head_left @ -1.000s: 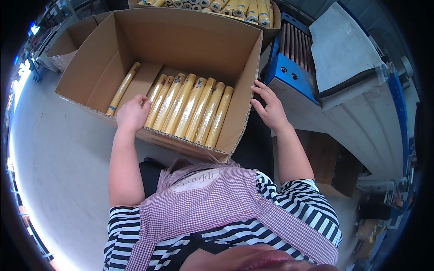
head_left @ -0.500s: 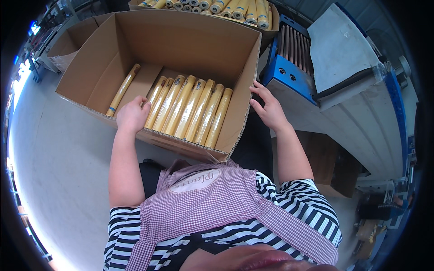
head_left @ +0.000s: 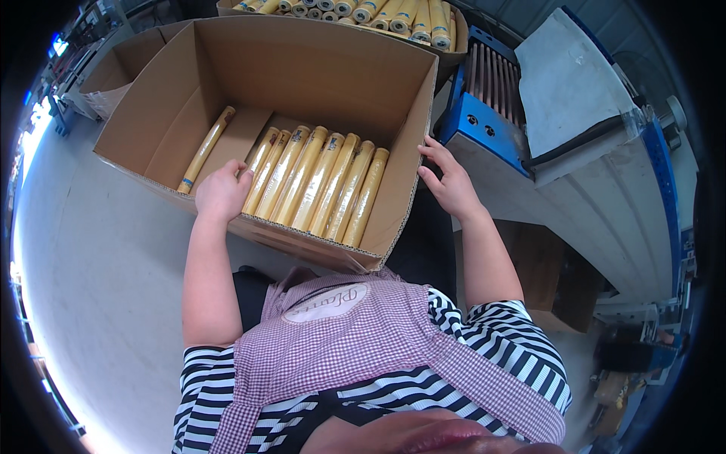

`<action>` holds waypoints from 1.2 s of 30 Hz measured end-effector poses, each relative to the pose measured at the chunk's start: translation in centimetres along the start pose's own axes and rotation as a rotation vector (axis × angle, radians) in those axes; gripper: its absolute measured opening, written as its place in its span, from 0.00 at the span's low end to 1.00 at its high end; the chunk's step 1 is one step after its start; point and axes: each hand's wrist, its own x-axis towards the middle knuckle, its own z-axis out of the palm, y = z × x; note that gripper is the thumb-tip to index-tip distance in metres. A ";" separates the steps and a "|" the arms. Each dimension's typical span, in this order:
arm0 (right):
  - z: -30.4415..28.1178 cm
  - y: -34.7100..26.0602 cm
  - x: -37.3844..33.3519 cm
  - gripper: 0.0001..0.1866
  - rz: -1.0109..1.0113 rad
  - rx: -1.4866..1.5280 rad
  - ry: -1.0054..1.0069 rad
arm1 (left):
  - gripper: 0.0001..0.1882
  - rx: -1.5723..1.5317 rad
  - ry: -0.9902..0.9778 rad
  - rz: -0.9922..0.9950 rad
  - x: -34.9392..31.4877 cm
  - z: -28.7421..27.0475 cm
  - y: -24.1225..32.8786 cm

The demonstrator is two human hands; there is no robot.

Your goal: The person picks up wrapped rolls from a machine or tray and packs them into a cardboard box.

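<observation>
A large open cardboard box is tilted toward me. Inside it, several yellow tubes in shiny clear wrap lie side by side in a slanted row. A single yellow tube lies apart at the box's left, beyond a flat cardboard strip. My left hand is closed over the near rim, its fingertips beside the leftmost tube of the row. At the right wall, my right hand holds the rim with fingertips and thumb; parts of its fingers are hidden.
Behind the box, another carton is filled with more yellow tubes. An open carton stands at the far left. To the right is a blue and white machine with metal bars and a grey sheet. A brown box sits below it.
</observation>
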 end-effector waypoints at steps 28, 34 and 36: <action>0.1 0.1 0.1 0.22 0.035 0.049 -0.018 | 0.18 -0.010 -0.024 -0.012 0.0 -0.3 0.4; -4.8 1.2 5.8 0.17 0.037 -0.404 0.167 | 0.20 0.034 -0.047 -0.025 -0.3 -0.5 -0.6; -11.0 4.3 11.7 0.17 0.225 -0.899 0.056 | 0.21 0.045 -0.068 -0.006 -0.5 -0.5 -0.6</action>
